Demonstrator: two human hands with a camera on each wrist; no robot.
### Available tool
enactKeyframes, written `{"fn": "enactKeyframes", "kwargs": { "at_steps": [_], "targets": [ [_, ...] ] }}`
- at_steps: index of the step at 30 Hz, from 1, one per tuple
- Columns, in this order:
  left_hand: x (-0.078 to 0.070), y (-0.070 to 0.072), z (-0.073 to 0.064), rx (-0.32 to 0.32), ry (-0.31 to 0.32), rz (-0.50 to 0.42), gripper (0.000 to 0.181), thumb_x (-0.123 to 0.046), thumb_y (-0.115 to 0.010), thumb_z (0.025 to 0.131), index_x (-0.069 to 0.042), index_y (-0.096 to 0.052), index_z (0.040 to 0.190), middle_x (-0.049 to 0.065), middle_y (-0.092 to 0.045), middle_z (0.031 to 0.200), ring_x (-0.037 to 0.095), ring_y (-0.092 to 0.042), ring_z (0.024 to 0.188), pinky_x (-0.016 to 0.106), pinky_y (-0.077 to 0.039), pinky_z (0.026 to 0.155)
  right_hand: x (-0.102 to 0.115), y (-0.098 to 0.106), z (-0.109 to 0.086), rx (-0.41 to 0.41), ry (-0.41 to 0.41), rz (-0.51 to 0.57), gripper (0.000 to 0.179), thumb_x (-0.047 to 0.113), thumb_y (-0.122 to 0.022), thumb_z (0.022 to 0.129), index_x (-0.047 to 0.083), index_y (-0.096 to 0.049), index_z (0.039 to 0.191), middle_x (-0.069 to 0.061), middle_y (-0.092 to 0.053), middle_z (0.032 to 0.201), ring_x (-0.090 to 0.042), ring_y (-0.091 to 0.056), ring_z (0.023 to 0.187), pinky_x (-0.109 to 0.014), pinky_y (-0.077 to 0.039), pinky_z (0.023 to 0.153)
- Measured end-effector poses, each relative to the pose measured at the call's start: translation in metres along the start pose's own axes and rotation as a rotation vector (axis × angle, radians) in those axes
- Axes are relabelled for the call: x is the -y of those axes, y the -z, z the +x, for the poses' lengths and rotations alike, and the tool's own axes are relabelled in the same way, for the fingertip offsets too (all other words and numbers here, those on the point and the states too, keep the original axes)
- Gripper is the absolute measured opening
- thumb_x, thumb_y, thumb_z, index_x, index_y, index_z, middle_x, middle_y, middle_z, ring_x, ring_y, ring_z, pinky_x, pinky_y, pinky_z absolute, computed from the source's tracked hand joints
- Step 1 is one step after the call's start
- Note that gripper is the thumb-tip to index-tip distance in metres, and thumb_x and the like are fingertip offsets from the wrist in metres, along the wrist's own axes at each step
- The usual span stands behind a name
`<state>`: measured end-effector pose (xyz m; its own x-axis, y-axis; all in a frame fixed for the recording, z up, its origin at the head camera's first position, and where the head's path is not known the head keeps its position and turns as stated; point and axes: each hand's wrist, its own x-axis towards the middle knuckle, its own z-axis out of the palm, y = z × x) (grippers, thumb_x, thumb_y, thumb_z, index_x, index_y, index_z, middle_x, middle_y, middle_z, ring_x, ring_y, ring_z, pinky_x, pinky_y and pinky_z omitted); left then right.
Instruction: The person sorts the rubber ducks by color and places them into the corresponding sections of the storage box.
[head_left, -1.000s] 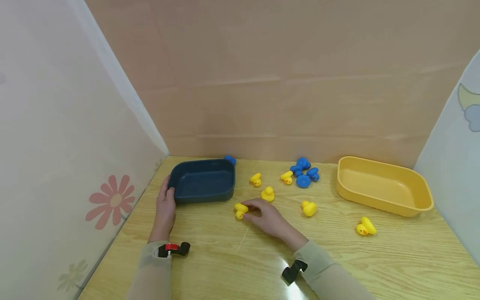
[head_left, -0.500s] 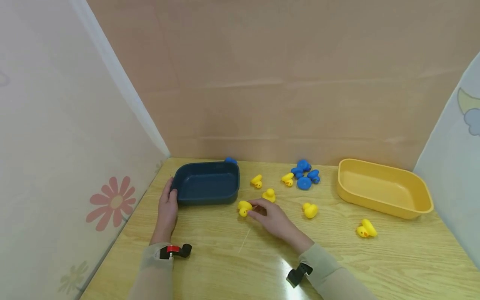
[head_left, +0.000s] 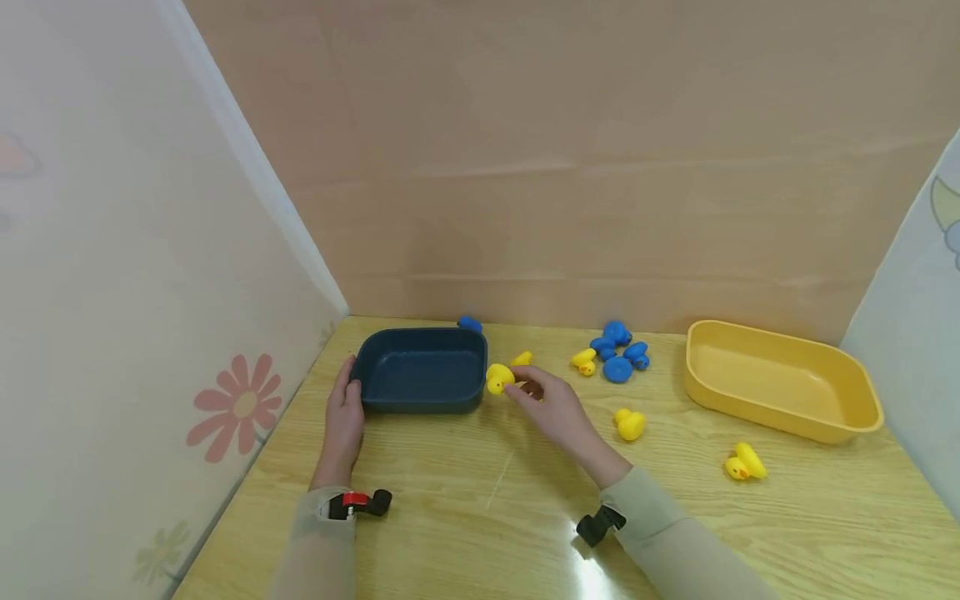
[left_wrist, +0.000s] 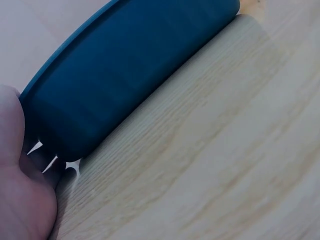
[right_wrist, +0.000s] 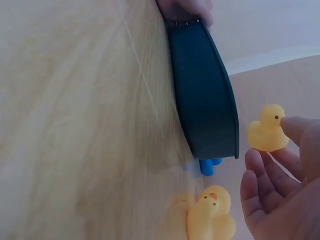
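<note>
In the head view my left hand [head_left: 345, 425] grips the left end of a dark blue tray [head_left: 420, 410], thumb at its near corner. My right hand [head_left: 558, 412] pinches a yellow rubber duck [head_left: 498, 379] between thumb and fingers, beside the tray's right end. The right wrist view shows this duck [right_wrist: 268, 134] upright and raised, near the tray's rim [right_wrist: 231, 100]. Another yellow duck [head_left: 522, 358] lies just behind the right hand, partly hidden. In the left wrist view the tray's side [left_wrist: 130, 65] stands on the table.
A yellow tray [head_left: 780, 421] stands at the right. Blue ducks [head_left: 617, 369] cluster at the back, and a blue duck [head_left: 470, 323] peeks from behind the dark tray. More yellow ducks lie apart: one at the back [head_left: 584, 362], one in the middle [head_left: 630, 425], one at right [head_left: 746, 462].
My right hand has lifted the yellow duck off the table and carried it up and away from me to the dark tray's right end. The dark tray has slid slightly right.
</note>
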<state>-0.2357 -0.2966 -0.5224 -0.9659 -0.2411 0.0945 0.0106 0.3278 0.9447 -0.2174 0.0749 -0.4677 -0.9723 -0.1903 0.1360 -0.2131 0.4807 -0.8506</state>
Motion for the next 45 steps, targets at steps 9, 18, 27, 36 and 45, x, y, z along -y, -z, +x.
{"fn": "enactKeyframes", "kwargs": {
  "at_steps": [9,18,27,36,45],
  "targets": [
    [0.002,0.001,0.004,-0.009,-0.004,-0.007,0.058,-0.028,-0.031,0.119,-0.024,-0.029,0.177,0.000,-0.023,0.182,0.028,-0.015,0.168,0.055,-0.014,0.135,0.016,-0.012,0.022,-0.030,0.037,-0.006,0.041,0.030,-0.077,0.107,0.009,-0.075,0.141,-0.002,-0.077,0.114,-0.021,-0.066,0.095,-0.037,-0.058,0.086],
    [0.006,0.004,0.011,-0.051,-0.038,0.000,0.056,-0.023,-0.033,0.119,-0.021,-0.038,0.174,0.003,-0.032,0.179,0.029,-0.021,0.167,0.054,-0.019,0.134,0.021,-0.029,0.036,-0.027,0.054,-0.032,0.041,0.033,-0.076,0.107,0.010,-0.074,0.142,-0.003,-0.078,0.120,-0.020,-0.069,0.096,-0.037,-0.060,0.085],
    [0.005,0.006,0.013,-0.051,-0.031,-0.023,0.056,-0.024,-0.032,0.118,-0.025,-0.039,0.174,0.000,-0.031,0.179,0.026,-0.021,0.166,0.054,-0.019,0.134,0.025,-0.045,0.045,-0.028,0.066,-0.048,0.041,0.035,-0.076,0.107,0.012,-0.074,0.141,-0.002,-0.076,0.122,-0.020,-0.069,0.100,-0.039,-0.060,0.085],
    [0.007,0.004,0.012,-0.076,-0.006,-0.061,0.056,-0.022,-0.031,0.119,-0.020,-0.039,0.174,0.002,-0.030,0.179,0.027,-0.021,0.166,0.055,-0.020,0.133,0.021,-0.059,0.049,-0.015,0.097,-0.133,0.037,0.032,-0.078,0.106,0.012,-0.076,0.137,-0.001,-0.075,0.118,-0.018,-0.069,0.097,-0.033,-0.059,0.075],
    [0.007,0.004,0.014,-0.082,-0.030,-0.044,0.055,-0.023,-0.032,0.119,-0.020,-0.040,0.173,0.002,-0.033,0.178,0.026,-0.022,0.166,0.053,-0.019,0.134,0.020,-0.053,0.044,-0.020,0.085,-0.076,0.045,0.030,-0.077,0.107,0.011,-0.070,0.147,-0.010,-0.071,0.137,-0.020,-0.069,0.100,-0.037,-0.061,0.079]
  ]
}}
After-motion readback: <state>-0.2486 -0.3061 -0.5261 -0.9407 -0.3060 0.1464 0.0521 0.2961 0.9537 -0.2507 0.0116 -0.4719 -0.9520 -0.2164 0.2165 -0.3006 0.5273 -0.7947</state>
